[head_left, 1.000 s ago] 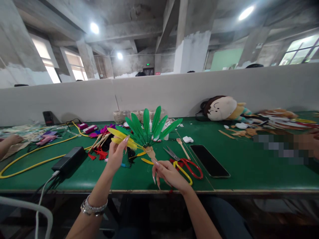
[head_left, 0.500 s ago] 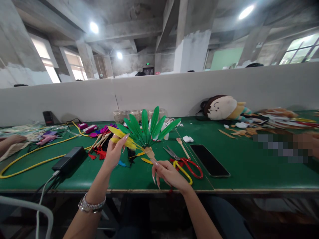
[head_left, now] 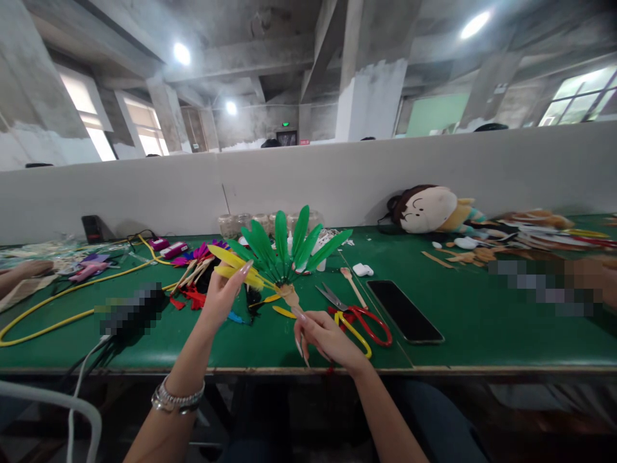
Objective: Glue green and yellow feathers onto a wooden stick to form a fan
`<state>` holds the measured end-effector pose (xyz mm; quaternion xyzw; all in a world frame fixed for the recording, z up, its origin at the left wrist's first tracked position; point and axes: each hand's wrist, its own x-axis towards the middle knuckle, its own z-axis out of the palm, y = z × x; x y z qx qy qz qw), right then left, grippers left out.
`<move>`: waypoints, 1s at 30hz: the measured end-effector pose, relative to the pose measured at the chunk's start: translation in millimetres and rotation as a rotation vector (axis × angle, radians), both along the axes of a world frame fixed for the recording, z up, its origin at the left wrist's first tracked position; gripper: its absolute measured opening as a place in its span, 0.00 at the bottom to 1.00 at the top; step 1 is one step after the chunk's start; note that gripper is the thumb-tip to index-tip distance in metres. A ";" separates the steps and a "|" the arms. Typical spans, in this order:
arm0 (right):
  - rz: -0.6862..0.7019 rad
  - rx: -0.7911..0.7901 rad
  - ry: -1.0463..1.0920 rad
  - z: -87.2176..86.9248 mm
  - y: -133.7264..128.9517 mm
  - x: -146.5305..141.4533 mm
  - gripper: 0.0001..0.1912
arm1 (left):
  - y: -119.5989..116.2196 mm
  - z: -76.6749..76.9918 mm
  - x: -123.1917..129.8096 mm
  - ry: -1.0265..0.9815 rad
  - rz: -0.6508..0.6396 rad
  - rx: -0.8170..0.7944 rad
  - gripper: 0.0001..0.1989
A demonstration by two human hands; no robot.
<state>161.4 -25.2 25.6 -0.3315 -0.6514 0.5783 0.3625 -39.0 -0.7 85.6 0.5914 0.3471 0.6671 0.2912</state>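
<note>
Green feathers [head_left: 282, 239] spread in a fan from the head of a small wooden fork-like stick [head_left: 290, 296]. My right hand [head_left: 328, 339] pinches the lower end of that stick. At the fan's left side, my left hand [head_left: 225, 294] is closed on yellow feathers [head_left: 229, 256], their quills reaching the base of the fan. A loose yellow feather [head_left: 284, 312] lies on the table just under the stick. Beside my right hand rest scissors [head_left: 355, 315] with red and yellow handles, blades apart. Another wooden stick [head_left: 354, 287] lies behind them.
A black phone [head_left: 405, 310] and a white earbud case [head_left: 362, 269] lie to the right. Coloured feathers [head_left: 195, 294], a yellow cable [head_left: 43, 328] and a black adapter [head_left: 134, 310] are left. Jars [head_left: 243, 224] and a plush doll [head_left: 429, 209] stand at the back. Other people's hands [head_left: 36, 269] show at both sides.
Almost nothing has moved. My hands and the feather fan keep the same place, with only a very slight shift of the view.
</note>
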 end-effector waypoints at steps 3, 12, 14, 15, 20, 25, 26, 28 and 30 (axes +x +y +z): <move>-0.009 -0.001 0.024 0.7 0.1 0.0 0.26 | 4.2 -5.2 -3.0 -0.043 -0.047 -0.008 0.16; -0.118 0.055 0.212 7.0 -1.6 2.0 0.24 | 25.7 -48.5 -27.3 0.086 0.116 -0.272 0.25; -0.131 0.050 0.249 8.1 -2.1 0.7 0.23 | 32.5 -62.4 -29.7 0.461 0.147 -0.306 0.20; -0.134 0.046 0.256 8.6 -2.4 0.0 0.23 | 35.5 -68.2 -28.9 0.632 0.150 -0.307 0.19; -0.138 0.032 0.234 10.5 -3.5 -1.3 0.23 | 47.5 -78.8 -10.1 1.199 0.259 -0.306 0.19; -0.144 0.042 0.233 9.7 -1.8 1.6 0.24 | 63.1 -80.1 2.4 1.469 0.234 -0.362 0.26; -0.149 0.044 0.235 9.7 -1.4 2.1 0.24 | 66.7 -81.3 2.3 1.484 0.202 -0.371 0.26; -0.159 0.043 0.239 10.0 -1.1 2.8 0.24 | 72.8 -83.5 0.6 1.488 0.138 -0.379 0.24; -0.167 0.039 0.244 10.5 -1.2 2.8 0.24 | 76.3 -84.2 -1.0 1.473 0.096 -0.372 0.22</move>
